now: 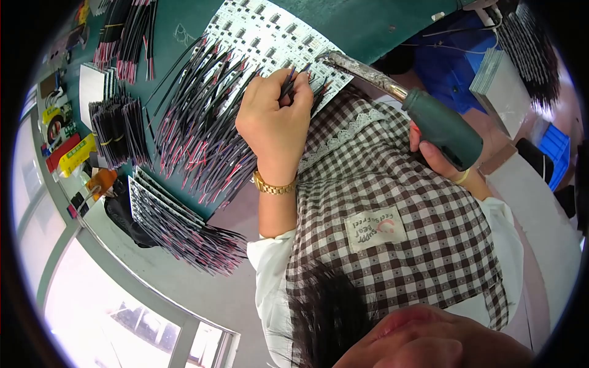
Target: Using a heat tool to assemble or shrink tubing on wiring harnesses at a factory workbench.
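Observation:
In front of me lies a white circuit board panel (270,27) with rows of small dark components. Many thin black wires with red ends (202,132) fan out from its near edge to the left. My left hand (273,116), a gold watch at the wrist, is closed in a pinch on a black wire (286,89) over the panel's near edge. My right hand (437,158) is wrapped round a soldering iron (445,130) with a dark green handle, its fingers partly hidden behind it. The iron's tip touches or hovers just above the panel near my left fingers; I cannot tell which.
The green work table (368,27) carries wire bundles (116,132) at the left. A stack of wired boards (178,221) sits at its near left corner. To the right are pale stacked boards (500,92), a blue bin (445,80) and a hanging wire bunch (531,55).

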Motion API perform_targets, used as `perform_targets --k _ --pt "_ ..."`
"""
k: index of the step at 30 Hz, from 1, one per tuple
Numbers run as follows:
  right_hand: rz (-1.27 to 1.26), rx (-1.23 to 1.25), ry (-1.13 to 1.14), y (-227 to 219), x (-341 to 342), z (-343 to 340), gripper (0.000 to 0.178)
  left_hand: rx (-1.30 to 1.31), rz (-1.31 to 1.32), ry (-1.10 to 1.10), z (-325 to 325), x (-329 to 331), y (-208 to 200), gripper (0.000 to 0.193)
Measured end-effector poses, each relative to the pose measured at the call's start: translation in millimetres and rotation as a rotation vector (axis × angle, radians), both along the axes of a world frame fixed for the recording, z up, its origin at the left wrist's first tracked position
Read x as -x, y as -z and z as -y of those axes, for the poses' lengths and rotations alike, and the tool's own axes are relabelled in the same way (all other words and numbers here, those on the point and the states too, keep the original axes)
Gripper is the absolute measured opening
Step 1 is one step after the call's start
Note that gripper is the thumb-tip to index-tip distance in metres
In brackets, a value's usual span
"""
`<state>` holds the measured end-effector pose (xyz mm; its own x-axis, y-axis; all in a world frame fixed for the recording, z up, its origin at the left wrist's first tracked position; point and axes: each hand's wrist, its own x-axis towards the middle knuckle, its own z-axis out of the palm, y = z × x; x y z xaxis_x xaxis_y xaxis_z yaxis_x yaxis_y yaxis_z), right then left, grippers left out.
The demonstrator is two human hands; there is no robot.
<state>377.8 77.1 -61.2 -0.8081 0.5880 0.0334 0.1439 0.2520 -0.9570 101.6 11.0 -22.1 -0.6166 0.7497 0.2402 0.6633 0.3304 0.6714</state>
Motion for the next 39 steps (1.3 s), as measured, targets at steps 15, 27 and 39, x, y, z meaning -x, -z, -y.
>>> perform_targets --k 15,27,39 --pt "-0.004 -0.079 0.042 -27 25 -10 0.027 0.042 -0.054 0.051 -1 1 5 0.011" --pt "0.021 -0.044 -0.013 -6 -3 -2 0.038 0.038 -0.056 0.046 -1 2 4 0.011" --pt "0.136 0.049 0.015 -15 -6 -5 0.033 0.167 0.084 0.103 -6 11 -12 0.010"
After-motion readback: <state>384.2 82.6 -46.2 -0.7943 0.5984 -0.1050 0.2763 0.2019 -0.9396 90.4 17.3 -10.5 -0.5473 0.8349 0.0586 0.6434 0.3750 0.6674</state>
